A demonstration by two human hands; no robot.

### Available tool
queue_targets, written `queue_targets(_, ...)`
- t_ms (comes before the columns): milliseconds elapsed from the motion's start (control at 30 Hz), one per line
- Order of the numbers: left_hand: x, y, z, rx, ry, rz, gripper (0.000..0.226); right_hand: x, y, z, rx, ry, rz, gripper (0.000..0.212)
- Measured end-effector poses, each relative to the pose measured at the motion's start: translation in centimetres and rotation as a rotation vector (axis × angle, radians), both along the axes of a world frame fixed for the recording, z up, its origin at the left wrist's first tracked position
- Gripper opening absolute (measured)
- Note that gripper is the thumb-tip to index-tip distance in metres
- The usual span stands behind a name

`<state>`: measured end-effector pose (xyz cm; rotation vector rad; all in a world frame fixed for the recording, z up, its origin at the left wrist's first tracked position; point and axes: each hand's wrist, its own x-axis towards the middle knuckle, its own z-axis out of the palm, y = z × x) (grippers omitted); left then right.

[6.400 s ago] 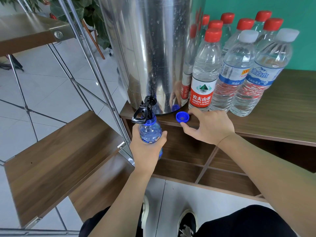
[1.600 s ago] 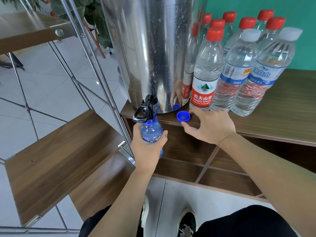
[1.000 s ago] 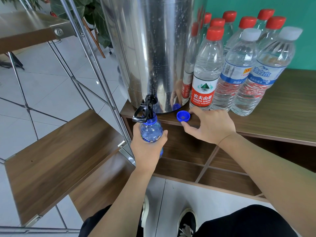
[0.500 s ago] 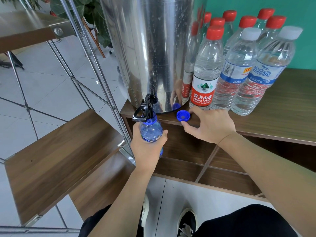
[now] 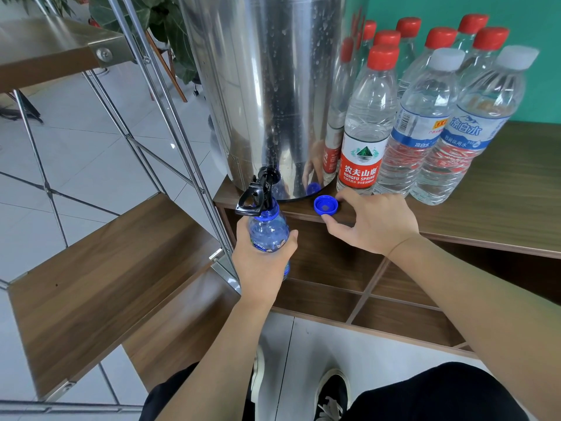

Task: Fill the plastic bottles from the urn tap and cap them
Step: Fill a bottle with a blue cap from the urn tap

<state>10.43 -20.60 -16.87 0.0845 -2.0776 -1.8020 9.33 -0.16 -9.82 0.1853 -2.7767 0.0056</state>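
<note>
While the left hand gripped the blue translucent plastic bottle with its mouth under the steel urn's black tap for filling, the right hand, fingers loosely spread and grasping nothing, rested beside the upturned blue screw cap on the wooden tabletop, apparently ready for capping.

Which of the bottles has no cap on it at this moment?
The blue bottle that the left hand holds under the urn tap. Its blue cap lies on the counter; every standing bottle wears a red or white cap.
</note>
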Motion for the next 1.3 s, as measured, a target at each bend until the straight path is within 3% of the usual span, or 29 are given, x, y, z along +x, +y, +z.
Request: queue_targets(1300,0.07,-0.01,0.22,-0.007,0.002,-0.009,0.066,-0.19,0.09,-0.23,0.044,-0.010,-0.008,0.061)
